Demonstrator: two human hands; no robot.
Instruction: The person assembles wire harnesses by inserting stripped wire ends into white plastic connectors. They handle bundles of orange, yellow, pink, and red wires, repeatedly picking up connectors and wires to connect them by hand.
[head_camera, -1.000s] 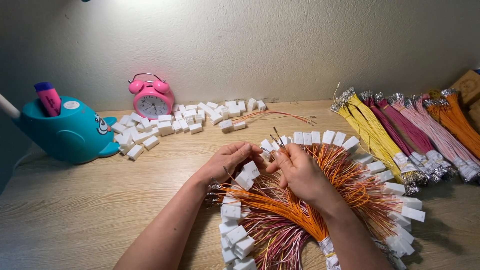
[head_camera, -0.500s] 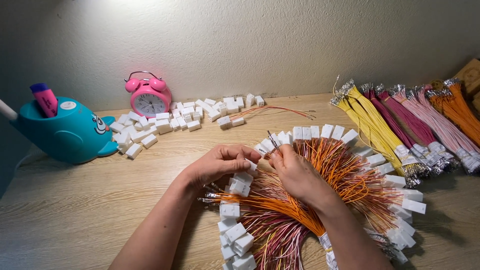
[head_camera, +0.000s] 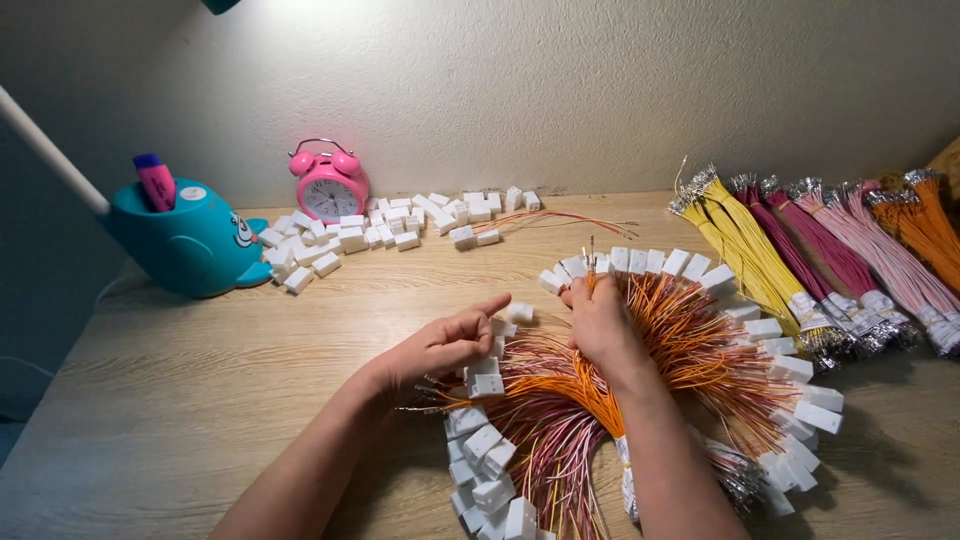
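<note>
**Wire harness fan and loose connectors on a wooden desk**

Item: fan of orange and pink wires (head_camera: 690, 350), each ending in a white connector, spread in an arc at the near-right part of the wooden desk (head_camera: 200, 400), the connectors forming the outer rim.

Right hand (head_camera: 603, 322): resting on top of the fan near its middle, fingers pressed together, pinching a few thin wire ends (head_camera: 590, 262) that stand upright above the fingertips.

Left hand (head_camera: 447, 345): just left of the fan, fingers loosely curled with the index finger extended toward the right hand; it lies over white connectors (head_camera: 486, 380) at the fan's left rim. Whether it grips one cannot be told.

Also present:
- Heap of loose white connector housings (head_camera: 370, 232), along the far edge, left of centre.
- Pink twin-bell alarm clock (head_camera: 329, 183), behind the heap, against the wall.
- Teal whale-shaped holder (head_camera: 190, 240) with a pink marker, at the far left.
- Bundles of yellow, maroon, pink and orange wires (head_camera: 810, 250), laid side by side at the far right corner.
</note>
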